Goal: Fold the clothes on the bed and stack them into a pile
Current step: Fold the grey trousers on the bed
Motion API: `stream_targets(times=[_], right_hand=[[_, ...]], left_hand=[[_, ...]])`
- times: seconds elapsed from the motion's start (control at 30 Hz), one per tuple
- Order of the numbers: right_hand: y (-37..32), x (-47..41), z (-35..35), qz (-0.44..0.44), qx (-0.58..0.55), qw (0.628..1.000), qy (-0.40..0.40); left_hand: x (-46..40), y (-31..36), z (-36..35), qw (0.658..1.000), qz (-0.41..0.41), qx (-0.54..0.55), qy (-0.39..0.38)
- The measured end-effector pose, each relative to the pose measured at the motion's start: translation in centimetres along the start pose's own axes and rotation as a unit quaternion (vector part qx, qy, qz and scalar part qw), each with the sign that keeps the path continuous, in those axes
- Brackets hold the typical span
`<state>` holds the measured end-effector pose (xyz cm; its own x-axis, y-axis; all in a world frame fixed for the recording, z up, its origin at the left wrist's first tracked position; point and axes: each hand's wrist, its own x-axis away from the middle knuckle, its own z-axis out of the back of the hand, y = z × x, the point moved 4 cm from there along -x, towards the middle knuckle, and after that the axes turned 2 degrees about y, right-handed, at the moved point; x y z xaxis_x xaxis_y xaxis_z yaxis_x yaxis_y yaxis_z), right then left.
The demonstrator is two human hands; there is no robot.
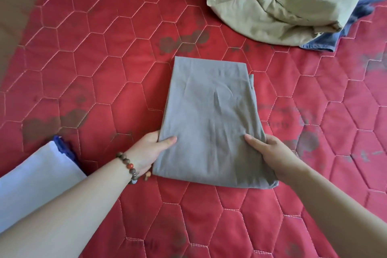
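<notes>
L hand (149, 152) + R hand (270, 153) gripping folded grey garment (209, 119), frame center; red quilted bedspread (104, 69) (dark stains); khaki heap (282, 4) upper right.

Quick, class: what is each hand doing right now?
Left hand: grips the near left edge of the folded grey garment.
Right hand: grips its near right edge.

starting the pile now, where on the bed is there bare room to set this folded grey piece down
Bare red quilted bedcover lies left of the folded grey garment, above the white cloth with blue edge. More lies near the camera, between the forearms. The far right is crowded by the crumpled khaki garment over a blue denim piece.
</notes>
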<state>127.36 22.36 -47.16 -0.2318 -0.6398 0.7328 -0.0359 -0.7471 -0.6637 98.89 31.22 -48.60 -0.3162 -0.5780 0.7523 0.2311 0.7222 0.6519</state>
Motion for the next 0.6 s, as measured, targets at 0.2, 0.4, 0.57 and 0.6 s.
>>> stream_targets(times=[0.2,0.4,0.57,0.6], right_hand=[[3.9,3.2,-0.6,-0.021,0.022,0.999,0.021],[4.1,1.2,-0.1,-0.052,-0.025,0.997,0.049],[-0.4,-3.1,0.1,0.025,-0.057,0.992,0.108],[-1.0,-3.8,-0.1,0.034,-0.051,0.992,0.111]], left_hand=[[1.8,-3.1,0.0,0.999,0.025,0.030,-0.010],[-1.1,-0.2,-0.2,0.999,0.033,-0.016,0.012],[-5.2,4.0,-1.6,0.991,-0.044,-0.005,0.130],[-5.7,4.3,-1.6,0.984,-0.064,-0.062,0.155]])
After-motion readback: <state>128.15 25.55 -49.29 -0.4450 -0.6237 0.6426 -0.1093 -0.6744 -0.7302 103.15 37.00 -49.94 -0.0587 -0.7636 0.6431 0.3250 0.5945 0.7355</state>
